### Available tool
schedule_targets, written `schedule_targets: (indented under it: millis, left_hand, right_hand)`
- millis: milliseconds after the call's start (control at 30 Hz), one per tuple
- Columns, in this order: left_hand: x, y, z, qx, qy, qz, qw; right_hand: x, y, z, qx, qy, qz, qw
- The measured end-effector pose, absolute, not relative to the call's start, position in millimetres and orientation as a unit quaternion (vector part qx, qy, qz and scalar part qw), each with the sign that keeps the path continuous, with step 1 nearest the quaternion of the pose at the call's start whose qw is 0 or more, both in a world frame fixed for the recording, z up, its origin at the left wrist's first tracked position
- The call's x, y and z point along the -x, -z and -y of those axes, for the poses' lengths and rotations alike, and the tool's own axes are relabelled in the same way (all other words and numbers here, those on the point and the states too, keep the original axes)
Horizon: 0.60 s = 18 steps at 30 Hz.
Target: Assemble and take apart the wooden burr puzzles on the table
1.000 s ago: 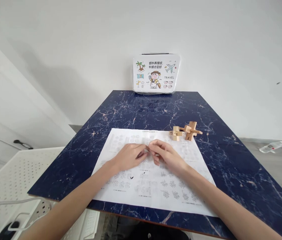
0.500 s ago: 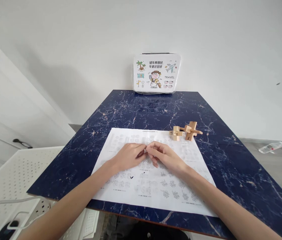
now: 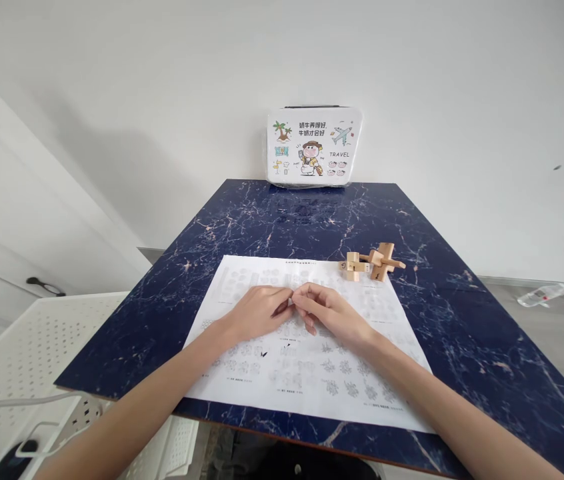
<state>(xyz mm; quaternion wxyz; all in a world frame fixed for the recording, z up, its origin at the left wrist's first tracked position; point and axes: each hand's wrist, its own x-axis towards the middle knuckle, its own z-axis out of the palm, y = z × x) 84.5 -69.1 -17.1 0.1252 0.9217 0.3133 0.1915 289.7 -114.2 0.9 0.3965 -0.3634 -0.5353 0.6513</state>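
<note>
My left hand (image 3: 261, 312) rests on the printed sheet of paper (image 3: 362, 410), its fingers loosely curled and pressed together. From the other side, my right hand (image 3: 329, 310) meets it with bent fingers, and the fingertips of both touch near the middle of the sheet. Nothing shows between the fingers of either hand. Beyond my right hand, a small wooden interlocking puzzle (image 3: 353, 267) sits at the sheet's upper right corner. A second wooden puzzle (image 3: 383, 262) with crossed bars stands right beside it.
The paper lies on a dark blue marbled table (image 3: 272, 220). A white case with cartoon prints (image 3: 312, 147) leans against the wall at the back. At left stands a white perforated cart (image 3: 47, 333) with a cable (image 3: 17, 403). A plastic bottle (image 3: 545, 294) lies on the floor at right.
</note>
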Motion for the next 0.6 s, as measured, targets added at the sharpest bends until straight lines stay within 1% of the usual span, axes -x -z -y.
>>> schedule_targets:
  millis: [600]
  left_hand:
    - [-84.2, 17.2, 68.5, -0.923, -0.188, -0.312, 0.124]
  right_hand:
    - [-289.6, -0.3, 113.4, 0.368, -0.648, 0.538, 0.395]
